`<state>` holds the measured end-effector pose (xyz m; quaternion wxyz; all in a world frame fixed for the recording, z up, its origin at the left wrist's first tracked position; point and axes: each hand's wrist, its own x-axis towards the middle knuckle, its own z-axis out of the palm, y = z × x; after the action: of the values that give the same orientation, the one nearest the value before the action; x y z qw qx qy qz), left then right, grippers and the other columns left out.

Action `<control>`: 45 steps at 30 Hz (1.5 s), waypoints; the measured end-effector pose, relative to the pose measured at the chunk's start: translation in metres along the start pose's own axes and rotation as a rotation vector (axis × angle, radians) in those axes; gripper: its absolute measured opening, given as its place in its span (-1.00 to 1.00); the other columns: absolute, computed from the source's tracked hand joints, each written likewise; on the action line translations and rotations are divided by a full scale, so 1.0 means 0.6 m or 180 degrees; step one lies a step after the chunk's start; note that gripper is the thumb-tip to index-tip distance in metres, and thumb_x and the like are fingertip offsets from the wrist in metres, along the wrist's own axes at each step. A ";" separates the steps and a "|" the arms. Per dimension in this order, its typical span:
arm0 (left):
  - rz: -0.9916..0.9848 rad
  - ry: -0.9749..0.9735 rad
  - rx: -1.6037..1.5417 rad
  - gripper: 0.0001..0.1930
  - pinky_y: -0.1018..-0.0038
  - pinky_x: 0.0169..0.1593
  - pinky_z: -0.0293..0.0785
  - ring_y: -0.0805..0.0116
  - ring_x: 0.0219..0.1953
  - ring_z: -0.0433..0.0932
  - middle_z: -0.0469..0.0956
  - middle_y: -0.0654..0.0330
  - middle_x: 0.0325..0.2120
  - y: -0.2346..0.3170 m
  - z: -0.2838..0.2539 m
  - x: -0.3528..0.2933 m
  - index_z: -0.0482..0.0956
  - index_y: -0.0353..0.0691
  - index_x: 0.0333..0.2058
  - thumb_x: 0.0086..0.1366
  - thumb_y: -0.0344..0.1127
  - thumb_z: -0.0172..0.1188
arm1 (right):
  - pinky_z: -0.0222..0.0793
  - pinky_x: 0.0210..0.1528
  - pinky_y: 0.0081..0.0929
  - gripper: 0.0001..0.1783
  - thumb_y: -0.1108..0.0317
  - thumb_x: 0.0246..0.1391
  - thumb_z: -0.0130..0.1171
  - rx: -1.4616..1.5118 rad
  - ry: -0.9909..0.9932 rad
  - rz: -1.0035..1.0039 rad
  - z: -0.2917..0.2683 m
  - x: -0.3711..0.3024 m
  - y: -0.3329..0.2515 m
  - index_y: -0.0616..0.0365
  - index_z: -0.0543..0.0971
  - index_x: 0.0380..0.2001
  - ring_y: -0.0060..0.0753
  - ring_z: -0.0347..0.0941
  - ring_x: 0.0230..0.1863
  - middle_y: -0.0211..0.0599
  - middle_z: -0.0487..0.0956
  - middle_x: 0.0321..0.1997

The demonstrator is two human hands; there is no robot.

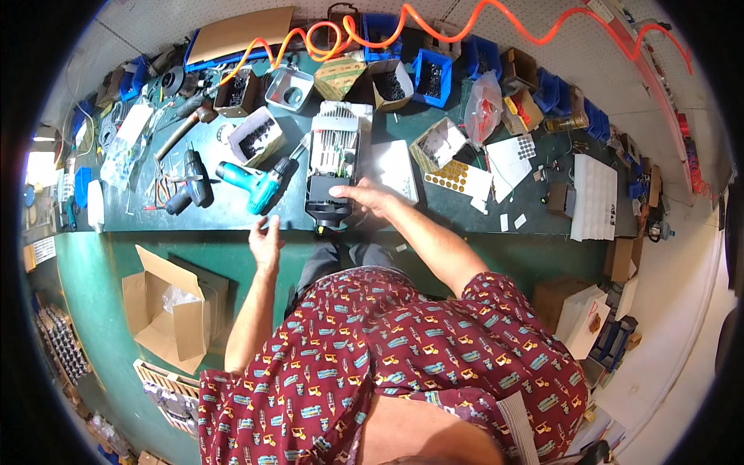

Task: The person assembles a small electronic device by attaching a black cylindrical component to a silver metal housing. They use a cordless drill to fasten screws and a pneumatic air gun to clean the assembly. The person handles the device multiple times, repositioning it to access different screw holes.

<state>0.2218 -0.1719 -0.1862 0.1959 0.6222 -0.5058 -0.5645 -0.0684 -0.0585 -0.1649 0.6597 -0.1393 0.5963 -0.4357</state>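
On the green bench in front of me lies a long device (335, 147) with a silver finned metal body and a black end toward me. My right hand (370, 197) grips that black end, thumb on top; the other fingers are partly hidden at its right side. My left hand (266, 242) hangs just in front of the bench edge, fingers apart, holding nothing. Beyond it a teal cordless drill (254, 183) lies on its side, its bit pointing at the device. A white sheet (394, 169) lies right of the device.
A second, dark drill (194, 184) and a hammer (184, 133) lie at the left. Boxes of black screws (259, 138) and blue bins (432, 77) line the back. An orange coiled hose (341, 40) hangs above. An opened carton (172, 310) stands below the bench.
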 end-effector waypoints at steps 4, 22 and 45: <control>-0.0034 -0.0422 -0.0106 -0.31 0.44 -0.18 0.48 0.44 -0.19 0.48 0.54 0.15 -0.12 0.051 0.053 -0.035 0.39 -0.27 0.21 0.25 0.02 0.37 | -0.04 -0.60 -0.63 -0.21 -0.37 -0.35 0.47 -0.0373 0.0140 -0.0055 -0.014 0.018 0.015 0.10 0.72 -0.23 -0.68 0.25 -0.61 -0.53 0.61 -0.49; 0.0748 -0.1068 0.0044 0.12 0.32 0.33 0.24 0.12 0.26 0.36 0.37 -0.17 0.19 0.080 0.144 -0.090 0.07 -0.49 0.34 0.00 -0.01 0.56 | 0.35 -0.51 -0.59 -0.11 -0.49 -0.23 0.33 -0.1968 -0.0281 0.0716 -0.032 -0.023 -0.071 0.27 0.70 -0.33 -0.50 0.52 -0.54 -0.30 0.65 -0.50; 0.0906 -0.0994 -0.0003 0.14 0.18 0.38 0.17 -0.08 0.33 0.25 0.27 -0.22 0.27 0.049 0.131 -0.055 0.14 -0.36 0.36 -0.09 0.09 0.55 | 0.38 -0.34 -0.55 -0.23 -0.13 -0.09 0.47 -0.1401 0.0025 0.0675 -0.022 -0.048 -0.077 0.18 0.54 0.06 -0.52 0.51 -0.31 -0.37 0.61 -0.22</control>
<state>0.1442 -0.1301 -0.1680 0.1933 0.4493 -0.6125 -0.6210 -0.0966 -0.0595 -0.1165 0.6532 -0.2147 0.6907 -0.2241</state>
